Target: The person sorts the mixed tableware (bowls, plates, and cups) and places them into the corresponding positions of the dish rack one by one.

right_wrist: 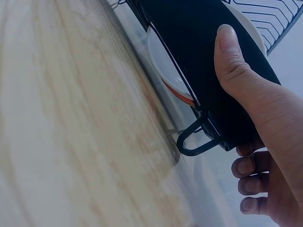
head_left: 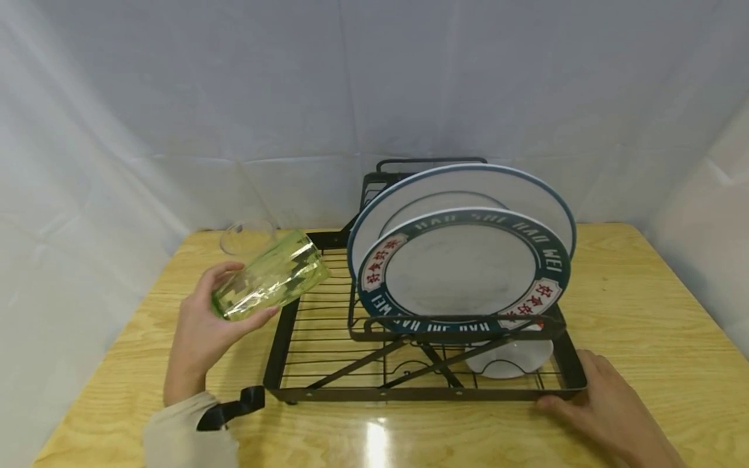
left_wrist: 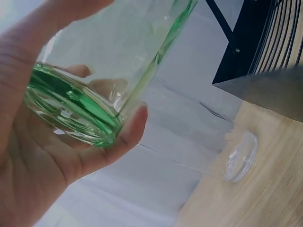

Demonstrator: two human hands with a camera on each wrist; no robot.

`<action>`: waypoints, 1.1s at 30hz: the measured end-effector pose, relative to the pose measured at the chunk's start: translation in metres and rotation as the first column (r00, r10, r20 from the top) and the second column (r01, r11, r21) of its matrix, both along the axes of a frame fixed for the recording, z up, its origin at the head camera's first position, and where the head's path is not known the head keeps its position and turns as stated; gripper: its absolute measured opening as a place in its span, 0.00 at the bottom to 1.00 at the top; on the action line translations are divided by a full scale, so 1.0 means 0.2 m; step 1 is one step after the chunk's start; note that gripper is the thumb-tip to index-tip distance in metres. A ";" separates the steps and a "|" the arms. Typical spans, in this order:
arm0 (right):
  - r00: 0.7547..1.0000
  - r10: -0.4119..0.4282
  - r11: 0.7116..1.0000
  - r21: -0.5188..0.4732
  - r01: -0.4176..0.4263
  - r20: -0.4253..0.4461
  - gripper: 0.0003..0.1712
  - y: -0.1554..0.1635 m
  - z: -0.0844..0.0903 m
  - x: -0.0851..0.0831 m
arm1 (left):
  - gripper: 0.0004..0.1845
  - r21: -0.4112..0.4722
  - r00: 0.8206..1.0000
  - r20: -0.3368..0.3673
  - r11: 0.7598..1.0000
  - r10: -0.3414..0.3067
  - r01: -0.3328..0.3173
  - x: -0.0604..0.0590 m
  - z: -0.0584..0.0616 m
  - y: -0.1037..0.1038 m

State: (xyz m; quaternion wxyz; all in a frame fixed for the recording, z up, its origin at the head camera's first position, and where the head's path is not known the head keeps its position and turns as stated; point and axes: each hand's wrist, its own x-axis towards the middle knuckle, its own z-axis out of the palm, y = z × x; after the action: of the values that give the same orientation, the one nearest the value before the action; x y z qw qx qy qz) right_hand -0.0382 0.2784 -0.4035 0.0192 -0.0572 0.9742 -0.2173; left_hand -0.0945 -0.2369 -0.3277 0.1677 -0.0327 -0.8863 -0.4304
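Observation:
My left hand (head_left: 201,318) grips a green glass tumbler (head_left: 272,279) near its base, with thumb and fingers around opposite sides. The tumbler is tilted, its mouth toward the left part of a black dish rack (head_left: 421,394). In the left wrist view its thick base (left_wrist: 71,113) sits close to the palm. At the rack's front right corner, my right hand (head_left: 611,403) holds the frame. The right wrist view shows the thumb (right_wrist: 232,56) lying on the black side panel (right_wrist: 199,42) and the other fingers curled at its far side.
Two large plates, a front one with a dark green lettered rim (head_left: 462,273) and a white one (head_left: 468,174) behind, stand upright in the rack. A white bowl (head_left: 509,361) sits low at the rack's right. Behind the tumbler, a clear glass (head_left: 248,237) stands on the wooden table (head_left: 632,273).

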 end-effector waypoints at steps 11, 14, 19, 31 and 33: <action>1.000 -0.001 1.000 0.005 0.001 0.011 0.51 0.00 0.00 0.00 | 0.45 -0.095 0.999 0.018 0.995 -0.036 0.038 0.00 0.03 0.03; 1.000 0.005 1.000 0.003 -0.005 0.005 0.50 0.00 0.00 0.00 | 0.46 -0.117 0.999 0.007 0.992 -0.051 0.052 0.01 0.05 0.05; 1.000 0.003 1.000 0.002 -0.003 -0.001 0.52 0.00 0.00 0.00 | 0.45 -0.165 0.997 -0.043 0.984 -0.070 0.062 0.02 0.09 0.06; 1.000 0.000 1.000 -0.004 0.000 0.003 0.54 0.00 0.00 0.00 | 0.44 -0.224 0.994 -0.052 0.971 -0.094 0.081 0.01 0.10 0.10; 1.000 0.004 1.000 -0.006 -0.004 0.001 0.53 0.00 0.00 0.00 | 0.44 -0.245 0.994 -0.041 0.966 -0.098 0.085 0.01 0.10 0.10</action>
State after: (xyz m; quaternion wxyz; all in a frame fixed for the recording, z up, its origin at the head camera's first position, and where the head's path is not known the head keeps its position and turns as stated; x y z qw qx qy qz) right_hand -0.0387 0.2784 -0.4040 0.0197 -0.0593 0.9734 -0.2202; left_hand -0.0933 -0.2162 -0.3075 0.1657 -0.1051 -0.9252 -0.3248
